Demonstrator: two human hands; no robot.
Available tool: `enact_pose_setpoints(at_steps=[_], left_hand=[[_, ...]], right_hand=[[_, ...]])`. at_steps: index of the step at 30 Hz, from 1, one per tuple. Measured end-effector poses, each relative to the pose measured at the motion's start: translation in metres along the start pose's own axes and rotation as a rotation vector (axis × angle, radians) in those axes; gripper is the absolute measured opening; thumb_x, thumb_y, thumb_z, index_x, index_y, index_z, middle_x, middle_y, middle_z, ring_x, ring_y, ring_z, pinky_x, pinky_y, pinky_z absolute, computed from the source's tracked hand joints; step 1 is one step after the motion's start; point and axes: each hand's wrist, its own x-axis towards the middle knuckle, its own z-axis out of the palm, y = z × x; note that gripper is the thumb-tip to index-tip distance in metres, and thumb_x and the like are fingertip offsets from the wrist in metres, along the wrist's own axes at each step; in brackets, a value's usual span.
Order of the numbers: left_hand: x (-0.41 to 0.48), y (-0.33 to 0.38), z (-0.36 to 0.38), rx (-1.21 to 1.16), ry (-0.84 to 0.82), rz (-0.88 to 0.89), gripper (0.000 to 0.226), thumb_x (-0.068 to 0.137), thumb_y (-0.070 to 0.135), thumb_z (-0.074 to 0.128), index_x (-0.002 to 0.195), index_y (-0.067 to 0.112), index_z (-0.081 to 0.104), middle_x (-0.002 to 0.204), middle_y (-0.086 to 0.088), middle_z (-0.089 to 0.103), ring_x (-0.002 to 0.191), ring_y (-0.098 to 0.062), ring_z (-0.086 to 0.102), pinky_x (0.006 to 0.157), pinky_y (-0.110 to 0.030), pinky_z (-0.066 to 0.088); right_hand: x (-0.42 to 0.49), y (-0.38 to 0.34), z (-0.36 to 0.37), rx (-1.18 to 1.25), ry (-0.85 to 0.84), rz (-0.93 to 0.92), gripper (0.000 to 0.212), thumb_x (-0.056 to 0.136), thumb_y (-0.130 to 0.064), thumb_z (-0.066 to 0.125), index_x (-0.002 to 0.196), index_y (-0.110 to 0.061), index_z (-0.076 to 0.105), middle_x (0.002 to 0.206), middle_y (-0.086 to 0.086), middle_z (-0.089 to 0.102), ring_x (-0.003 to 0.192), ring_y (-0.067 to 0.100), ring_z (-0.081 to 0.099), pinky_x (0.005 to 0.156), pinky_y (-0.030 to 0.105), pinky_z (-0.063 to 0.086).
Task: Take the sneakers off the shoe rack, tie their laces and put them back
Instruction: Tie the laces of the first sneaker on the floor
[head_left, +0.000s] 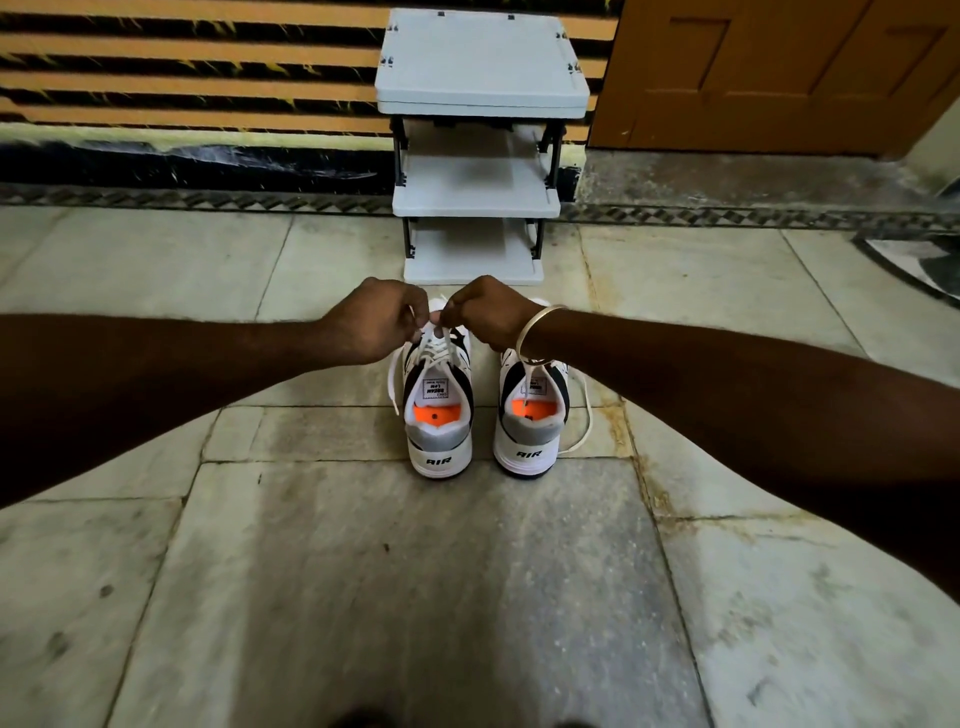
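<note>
Two white, black and grey sneakers with orange insoles stand side by side on the stone floor, heels toward me. Over the left sneaker (440, 410) my left hand (373, 321) and my right hand (484, 312) each pinch a white lace (435, 338) just above its tongue, the fingertips almost touching. The right sneaker (531, 415) sits partly under my right wrist, its lace (586, 415) hanging loose down its right side onto the floor. Just behind the shoes stands the white shoe rack (477, 205) with three bare shelves.
A striped orange-and-black wall runs behind the rack, and a brown wooden door (769, 73) is at the back right. A dark mat (919, 260) lies at the right edge. Pale stone tiles (415, 597) stretch between me and the sneakers.
</note>
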Motion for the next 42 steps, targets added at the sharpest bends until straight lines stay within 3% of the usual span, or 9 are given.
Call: enact_pose_setpoints(at_steps=[3, 6, 10, 12, 19, 26, 37, 40, 42], left_hand=[[0.003, 0.0, 0.003, -0.037, -0.039, -0.053, 0.028, 0.081, 0.005, 0.072, 0.064, 0.023, 0.06, 0.065, 0.008, 0.061, 0.066, -0.01, 0.056, 0.061, -0.015, 0.037], [0.006, -0.001, 0.008, -0.335, -0.127, -0.187, 0.006, 0.078, -0.002, 0.068, 0.081, 0.002, 0.071, 0.081, -0.008, 0.07, 0.075, -0.016, 0.06, 0.072, -0.027, 0.047], [0.005, -0.004, 0.016, -0.588, -0.223, -0.266, 0.034, 0.069, 0.003, 0.083, 0.095, -0.009, 0.065, 0.091, -0.014, 0.068, 0.084, -0.021, 0.062, 0.083, -0.032, 0.048], [0.004, -0.007, 0.02, -0.541, -0.217, -0.256, 0.045, 0.06, 0.015, 0.092, 0.088, -0.005, 0.064, 0.085, -0.013, 0.068, 0.079, -0.021, 0.062, 0.08, -0.035, 0.048], [0.003, -0.011, 0.013, -0.265, -0.051, -0.155, 0.011, 0.078, 0.012, 0.081, 0.089, 0.011, 0.08, 0.083, -0.004, 0.078, 0.08, -0.015, 0.074, 0.081, -0.032, 0.058], [-0.007, -0.036, -0.014, -0.373, -0.195, -0.228, 0.022, 0.088, 0.027, 0.072, 0.086, 0.006, 0.077, 0.063, -0.016, 0.073, 0.061, -0.018, 0.067, 0.061, -0.024, 0.051], [-0.018, -0.089, -0.018, -0.154, -0.323, -0.573, 0.035, 0.092, 0.026, 0.066, 0.078, -0.005, 0.075, 0.051, -0.013, 0.068, 0.06, -0.029, 0.067, 0.051, -0.026, 0.043], [-0.019, -0.082, -0.006, -0.034, -0.449, -0.59, 0.031, 0.093, 0.023, 0.065, 0.085, -0.005, 0.076, 0.068, -0.016, 0.075, 0.053, -0.018, 0.065, 0.054, -0.024, 0.047], [-0.018, -0.075, 0.001, 0.087, -0.481, -0.523, 0.029, 0.093, 0.026, 0.066, 0.103, 0.001, 0.075, 0.095, -0.013, 0.077, 0.07, -0.015, 0.067, 0.062, -0.021, 0.046]], right_hand=[[0.0, 0.0, 0.0, 0.065, -0.016, 0.075, 0.031, 0.094, -0.024, 0.064, 0.086, 0.005, 0.072, 0.033, -0.009, 0.027, 0.028, 0.01, 0.021, 0.038, 0.017, 0.022], [0.0, -0.001, 0.002, 0.097, -0.012, 0.112, 0.035, 0.094, -0.022, 0.062, 0.063, -0.007, 0.061, 0.034, -0.008, 0.03, 0.034, 0.015, 0.024, 0.04, 0.019, 0.022], [0.004, 0.002, 0.001, 0.083, -0.015, 0.15, 0.031, 0.093, -0.025, 0.063, 0.067, -0.009, 0.06, 0.05, 0.003, 0.04, 0.041, 0.018, 0.031, 0.042, 0.022, 0.026], [0.005, 0.003, 0.002, 0.059, -0.029, 0.163, 0.031, 0.093, -0.025, 0.064, 0.067, -0.009, 0.058, 0.054, 0.006, 0.04, 0.043, 0.019, 0.032, 0.043, 0.022, 0.027], [0.005, 0.015, 0.003, 0.038, 0.041, 0.131, 0.04, 0.09, -0.035, 0.068, 0.082, 0.004, 0.071, 0.05, 0.001, 0.04, 0.028, 0.008, 0.03, 0.042, 0.024, 0.026], [-0.002, 0.033, -0.016, -0.117, 0.009, -0.003, 0.028, 0.093, -0.027, 0.066, 0.096, -0.001, 0.077, 0.028, -0.013, 0.04, 0.029, 0.003, 0.037, 0.037, 0.009, 0.027], [-0.002, 0.056, -0.009, -0.911, -0.122, -0.14, 0.026, 0.094, -0.037, 0.059, 0.094, -0.015, 0.073, 0.096, 0.011, 0.072, 0.095, 0.031, 0.067, 0.072, 0.032, 0.047], [0.001, 0.055, -0.004, -1.016, -0.141, -0.174, 0.029, 0.096, -0.035, 0.056, 0.101, -0.011, 0.07, 0.104, 0.014, 0.071, 0.1, 0.033, 0.067, 0.069, 0.03, 0.042], [0.003, 0.055, -0.002, -1.052, -0.173, -0.164, 0.029, 0.095, -0.035, 0.057, 0.103, -0.01, 0.07, 0.106, 0.014, 0.071, 0.102, 0.034, 0.067, 0.072, 0.032, 0.045]])
